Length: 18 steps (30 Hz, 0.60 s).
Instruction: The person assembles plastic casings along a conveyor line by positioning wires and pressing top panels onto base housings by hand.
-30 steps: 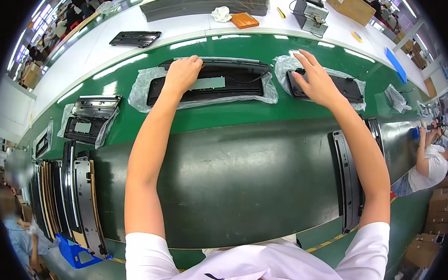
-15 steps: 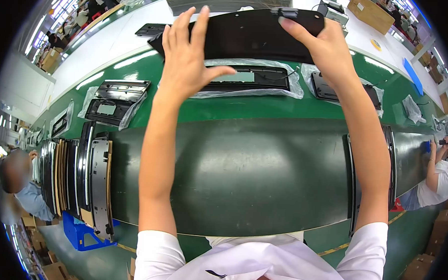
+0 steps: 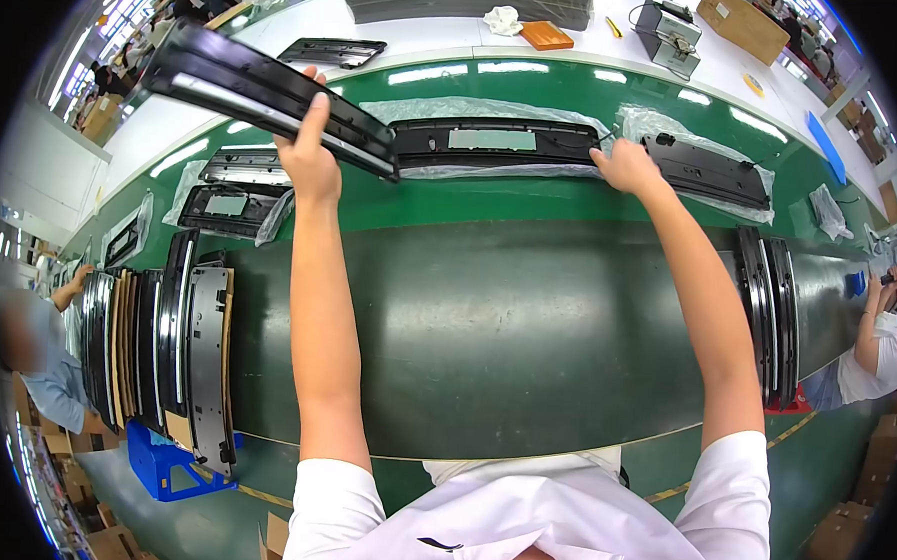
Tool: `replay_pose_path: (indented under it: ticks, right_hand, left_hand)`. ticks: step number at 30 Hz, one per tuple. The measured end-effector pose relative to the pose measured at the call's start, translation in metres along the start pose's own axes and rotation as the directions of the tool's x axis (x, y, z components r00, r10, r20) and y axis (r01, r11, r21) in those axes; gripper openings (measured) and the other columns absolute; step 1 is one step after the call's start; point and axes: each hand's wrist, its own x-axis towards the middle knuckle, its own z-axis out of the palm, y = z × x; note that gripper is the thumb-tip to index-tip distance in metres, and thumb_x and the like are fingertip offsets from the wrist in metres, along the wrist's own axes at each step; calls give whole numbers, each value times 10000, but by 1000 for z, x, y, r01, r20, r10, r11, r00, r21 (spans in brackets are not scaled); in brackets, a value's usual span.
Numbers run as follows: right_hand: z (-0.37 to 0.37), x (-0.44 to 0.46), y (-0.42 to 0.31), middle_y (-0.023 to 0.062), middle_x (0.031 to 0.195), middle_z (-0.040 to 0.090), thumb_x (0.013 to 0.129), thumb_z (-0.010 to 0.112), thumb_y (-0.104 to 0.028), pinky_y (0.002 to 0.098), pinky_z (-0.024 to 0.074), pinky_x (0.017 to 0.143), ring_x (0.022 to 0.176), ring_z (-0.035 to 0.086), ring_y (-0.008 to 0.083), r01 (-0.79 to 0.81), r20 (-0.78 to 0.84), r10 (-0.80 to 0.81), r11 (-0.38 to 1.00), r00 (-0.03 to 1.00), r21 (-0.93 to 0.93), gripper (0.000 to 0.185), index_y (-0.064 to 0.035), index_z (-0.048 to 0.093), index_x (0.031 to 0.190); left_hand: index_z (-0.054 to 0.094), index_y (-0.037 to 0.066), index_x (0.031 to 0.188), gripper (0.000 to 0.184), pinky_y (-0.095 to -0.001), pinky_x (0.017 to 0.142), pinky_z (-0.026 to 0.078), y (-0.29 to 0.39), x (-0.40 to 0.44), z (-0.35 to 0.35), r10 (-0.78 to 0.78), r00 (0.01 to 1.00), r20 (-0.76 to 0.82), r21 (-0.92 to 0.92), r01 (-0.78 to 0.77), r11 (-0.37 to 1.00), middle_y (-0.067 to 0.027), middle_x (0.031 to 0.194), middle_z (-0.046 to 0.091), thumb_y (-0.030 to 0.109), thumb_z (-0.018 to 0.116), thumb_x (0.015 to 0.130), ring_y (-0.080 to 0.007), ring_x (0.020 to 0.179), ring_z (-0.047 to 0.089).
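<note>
My left hand (image 3: 312, 154) grips a long black panel with a shiny strip (image 3: 266, 97), held tilted in the air at the upper left. The fingers of my right hand (image 3: 629, 168) are pinched at the right end of a black frame (image 3: 425, 137) with a pale rectangle, lying on clear plastic film; a thin cable rises there. Whether the fingers hold the cable or the frame's edge is hard to tell. Right of that hand, a dark flat panel (image 3: 708, 171) lies on its own plastic film (image 3: 666, 121).
Stacked panels stand on edge at the left (image 3: 208, 360) and right (image 3: 768, 304) of the dark bench (image 3: 486, 332). A blue stool (image 3: 165, 463) is below. More framed parts (image 3: 233, 211) lie on the green surface. Co-workers are at far left (image 3: 54, 363) and far right (image 3: 866, 348).
The black panel, earlier raised between both hands, has swung left in my left hand. My right hand has released it and come down to the frame's right end.
</note>
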Motion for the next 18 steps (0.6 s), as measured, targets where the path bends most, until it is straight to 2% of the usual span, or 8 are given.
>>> replay_pose_path:
  ticks: [2, 3, 5, 7, 9, 10, 13, 18]
  right_hand:
    - [26, 20, 9, 283, 1042, 720, 997, 614, -303, 410, 645, 661, 814, 776, 357, -323, 392, 137, 826, 910, 462, 413, 85, 649, 1137]
    - [31, 18, 6, 283, 1042, 720, 997, 614, -303, 410, 645, 661, 814, 776, 357, -322, 390, 137, 826, 911, 462, 413, 85, 649, 1137]
    - [43, 8, 4, 271, 1001, 727, 994, 606, -170, 381, 651, 599, 702, 771, 333, -276, 197, 197, 573, 960, 772, 301, 114, 644, 1084]
    - [37, 3, -1, 243, 1058, 712, 1011, 552, -82, 362, 664, 630, 751, 776, 301, -286, 228, 175, 504, 958, 815, 256, 143, 613, 1117]
    - [35, 2, -3, 223, 1160, 674, 1042, 484, -54, 352, 673, 685, 857, 767, 296, -374, 343, 170, 216, 924, 902, 282, 163, 566, 1203]
    - [29, -3, -4, 213, 1236, 635, 1086, 399, -64, 364, 668, 812, 966, 741, 314, -370, 357, 120, 123, 926, 921, 320, 150, 524, 1289]
    - [31, -12, 0, 225, 1245, 635, 1120, 344, -110, 385, 643, 907, 1018, 721, 322, -262, 262, 3, -37, 965, 964, 367, 152, 506, 1320]
    - [33, -28, 6, 224, 1272, 637, 1134, 317, -135, 405, 621, 955, 1043, 711, 313, -238, 239, 21, -63, 971, 969, 395, 136, 492, 1361]
  left_hand:
    - [553, -57, 1387, 428, -352, 1087, 446, 7, -2, 3, -55, 997, -52, -150, 47, 988, -129, 1357, 621, 38, 633, 977, -217, 1272, 585]
    - [560, -56, 1381, 423, -350, 1083, 448, 7, 0, -1, -58, 997, -53, -169, 48, 984, -130, 1347, 623, 42, 639, 977, -216, 1261, 588]
    - [567, -49, 1372, 411, -344, 1078, 445, -5, 7, -10, -44, 997, -66, -112, 37, 993, -123, 1331, 622, 47, 642, 980, -209, 1241, 589]
    - [575, -43, 1364, 400, -337, 1073, 443, -10, 8, -17, -29, 996, -80, -55, 24, 998, -116, 1316, 621, 53, 646, 983, -201, 1222, 589]
    - [586, -26, 1352, 383, -326, 1055, 440, -14, 10, -25, -46, 993, -112, 27, 49, 998, -96, 1281, 616, 65, 658, 987, -182, 1186, 584]
    - [586, -26, 1352, 383, -326, 1055, 440, -15, 10, -28, -44, 993, -113, 27, 47, 999, -96, 1281, 616, 65, 658, 987, -182, 1186, 584]
    - [576, -16, 1358, 409, -309, 1028, 436, -17, 12, -34, -2, 989, -145, 215, 33, 976, -69, 1206, 611, 70, 691, 975, -161, 1118, 575]
    - [584, -4, 1230, 358, -292, 916, 446, -14, 18, -47, -26, 994, -103, 380, 64, 923, -39, 1071, 590, 104, 732, 922, -144, 980, 573]
